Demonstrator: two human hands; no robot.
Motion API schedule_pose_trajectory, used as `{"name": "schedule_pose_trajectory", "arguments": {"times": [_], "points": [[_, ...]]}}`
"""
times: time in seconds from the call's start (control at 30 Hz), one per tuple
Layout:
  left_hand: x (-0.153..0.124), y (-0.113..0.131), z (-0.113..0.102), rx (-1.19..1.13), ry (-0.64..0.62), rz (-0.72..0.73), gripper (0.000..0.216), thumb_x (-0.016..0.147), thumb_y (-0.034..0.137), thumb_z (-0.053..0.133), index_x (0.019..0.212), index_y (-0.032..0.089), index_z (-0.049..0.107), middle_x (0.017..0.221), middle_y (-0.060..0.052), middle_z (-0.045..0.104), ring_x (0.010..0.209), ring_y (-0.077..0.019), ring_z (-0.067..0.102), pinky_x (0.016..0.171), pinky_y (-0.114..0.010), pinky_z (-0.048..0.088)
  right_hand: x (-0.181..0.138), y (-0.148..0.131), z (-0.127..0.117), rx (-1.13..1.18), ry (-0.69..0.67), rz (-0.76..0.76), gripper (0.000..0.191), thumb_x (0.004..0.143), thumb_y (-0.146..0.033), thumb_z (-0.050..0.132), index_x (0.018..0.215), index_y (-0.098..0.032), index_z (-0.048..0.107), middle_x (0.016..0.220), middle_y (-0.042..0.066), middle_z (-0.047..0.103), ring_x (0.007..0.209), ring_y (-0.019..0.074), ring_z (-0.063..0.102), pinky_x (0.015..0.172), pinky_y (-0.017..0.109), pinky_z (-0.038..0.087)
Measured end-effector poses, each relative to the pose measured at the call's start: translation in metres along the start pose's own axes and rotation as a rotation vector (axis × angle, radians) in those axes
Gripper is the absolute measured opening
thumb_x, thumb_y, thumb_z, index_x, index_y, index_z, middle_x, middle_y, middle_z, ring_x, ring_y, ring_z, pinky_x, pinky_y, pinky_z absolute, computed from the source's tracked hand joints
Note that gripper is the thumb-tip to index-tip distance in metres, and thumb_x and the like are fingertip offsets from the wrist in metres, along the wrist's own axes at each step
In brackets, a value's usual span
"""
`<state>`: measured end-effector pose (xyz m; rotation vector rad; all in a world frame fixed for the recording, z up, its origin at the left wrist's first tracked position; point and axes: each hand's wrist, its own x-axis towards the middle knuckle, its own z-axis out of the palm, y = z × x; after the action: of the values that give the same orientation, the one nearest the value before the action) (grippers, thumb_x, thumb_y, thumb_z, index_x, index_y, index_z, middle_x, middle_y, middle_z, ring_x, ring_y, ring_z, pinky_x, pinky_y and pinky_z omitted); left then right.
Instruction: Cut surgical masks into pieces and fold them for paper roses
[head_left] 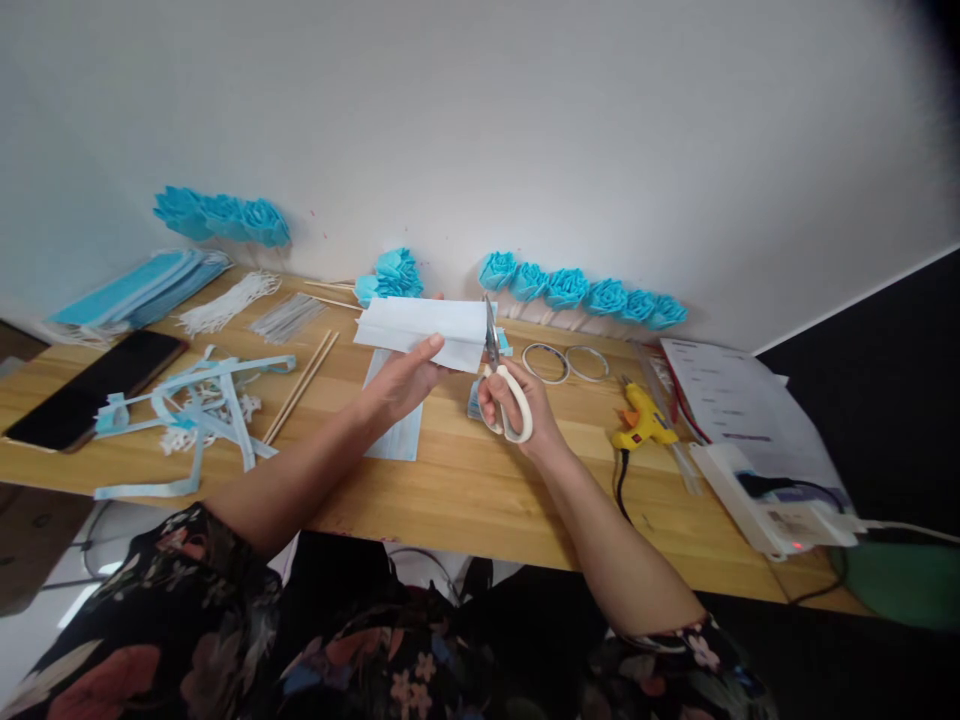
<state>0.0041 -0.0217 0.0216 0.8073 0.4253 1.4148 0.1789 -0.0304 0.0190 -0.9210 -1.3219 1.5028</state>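
Two bare hands hold a pale blue sheet and a pair of scissors above a wooden table.

The sheet (450, 318) lies with its long axis running left to right. The left hand (409, 380) grips its near edge, thumb on top. The right hand (538, 412), closed around the white handles of the scissors (492, 345), is nearer the sheet's right short end; there the blades point away from the person, across that long axis. How far the blades are parted, I cannot tell. Blue flowers (566, 288) stand beyond the sheet, to its right.
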Motion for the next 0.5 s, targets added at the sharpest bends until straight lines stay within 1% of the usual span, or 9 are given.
{"name": "schedule_pose_trajectory", "arguments": {"times": [0.07,0.13,0.23,0.37,0.43,0.5], "points": [[0.0012,0.0018,0.0012,-0.020,0.090,0.033,0.056,0.077,0.038,0.082,0.129,0.027,0.064,0.130,-0.006,0.070,0.133,-0.0309,0.056,0.105,-0.046,0.050,-0.0003,0.0014,0.0008,-0.005,-0.009,0.018,0.055,0.072,-0.061,0.079,0.105,-0.019,0.064,0.060,-0.007,0.059,0.040,0.0059,0.046,0.035,0.019,0.034],[0.0030,0.0034,0.0014,-0.023,0.168,0.032,0.049,0.078,0.035,0.080,0.124,0.023,0.066,0.129,-0.007,0.070,0.131,-0.0302,0.058,0.104,-0.044,0.050,-0.0007,0.0031,0.0011,-0.010,-0.019,0.036,0.058,0.073,-0.059,0.079,0.113,-0.019,0.064,0.060,-0.007,0.059,0.041,0.0060,0.046,0.036,0.019,0.034],[0.0048,0.0031,0.0005,-0.004,0.239,0.008,0.042,0.075,0.030,0.082,0.113,0.017,0.068,0.121,-0.010,0.074,0.125,-0.0308,0.062,0.101,-0.042,0.052,-0.0012,0.0050,0.0010,-0.022,-0.032,0.047,0.059,0.073,-0.058,0.078,0.114,-0.018,0.064,0.061,-0.006,0.060,0.042,0.0060,0.047,0.037,0.019,0.034],[0.0038,-0.0003,0.0015,0.025,0.304,0.010,0.035,0.074,0.028,0.082,0.102,0.014,0.069,0.112,-0.010,0.076,0.119,-0.0299,0.065,0.097,-0.039,0.053,-0.0015,0.0047,0.0007,-0.041,-0.033,0.050,0.059,0.073,-0.062,0.077,0.111,-0.018,0.065,0.063,-0.005,0.060,0.043,0.0061,0.048,0.039,0.020,0.036],[0.0026,-0.0015,0.0036,0.035,0.322,0.029,0.034,0.075,0.027,0.081,0.103,0.014,0.069,0.111,-0.010,0.076,0.117,-0.0288,0.066,0.097,-0.038,0.053,-0.0012,0.0041,0.0004,-0.052,-0.041,0.040,0.059,0.074,-0.064,0.077,0.111,-0.019,0.064,0.064,-0.005,0.061,0.044,0.0067,0.050,0.040,0.020,0.037],[0.0017,-0.0023,0.0060,0.040,0.323,0.049,0.037,0.075,0.027,0.081,0.108,0.015,0.069,0.111,-0.009,0.077,0.118,-0.0284,0.066,0.099,-0.039,0.053,-0.0006,0.0039,0.0001,-0.064,-0.055,0.014,0.061,0.074,-0.067,0.075,0.111,-0.020,0.062,0.066,-0.005,0.062,0.046,0.0076,0.052,0.041,0.020,0.040]]}}
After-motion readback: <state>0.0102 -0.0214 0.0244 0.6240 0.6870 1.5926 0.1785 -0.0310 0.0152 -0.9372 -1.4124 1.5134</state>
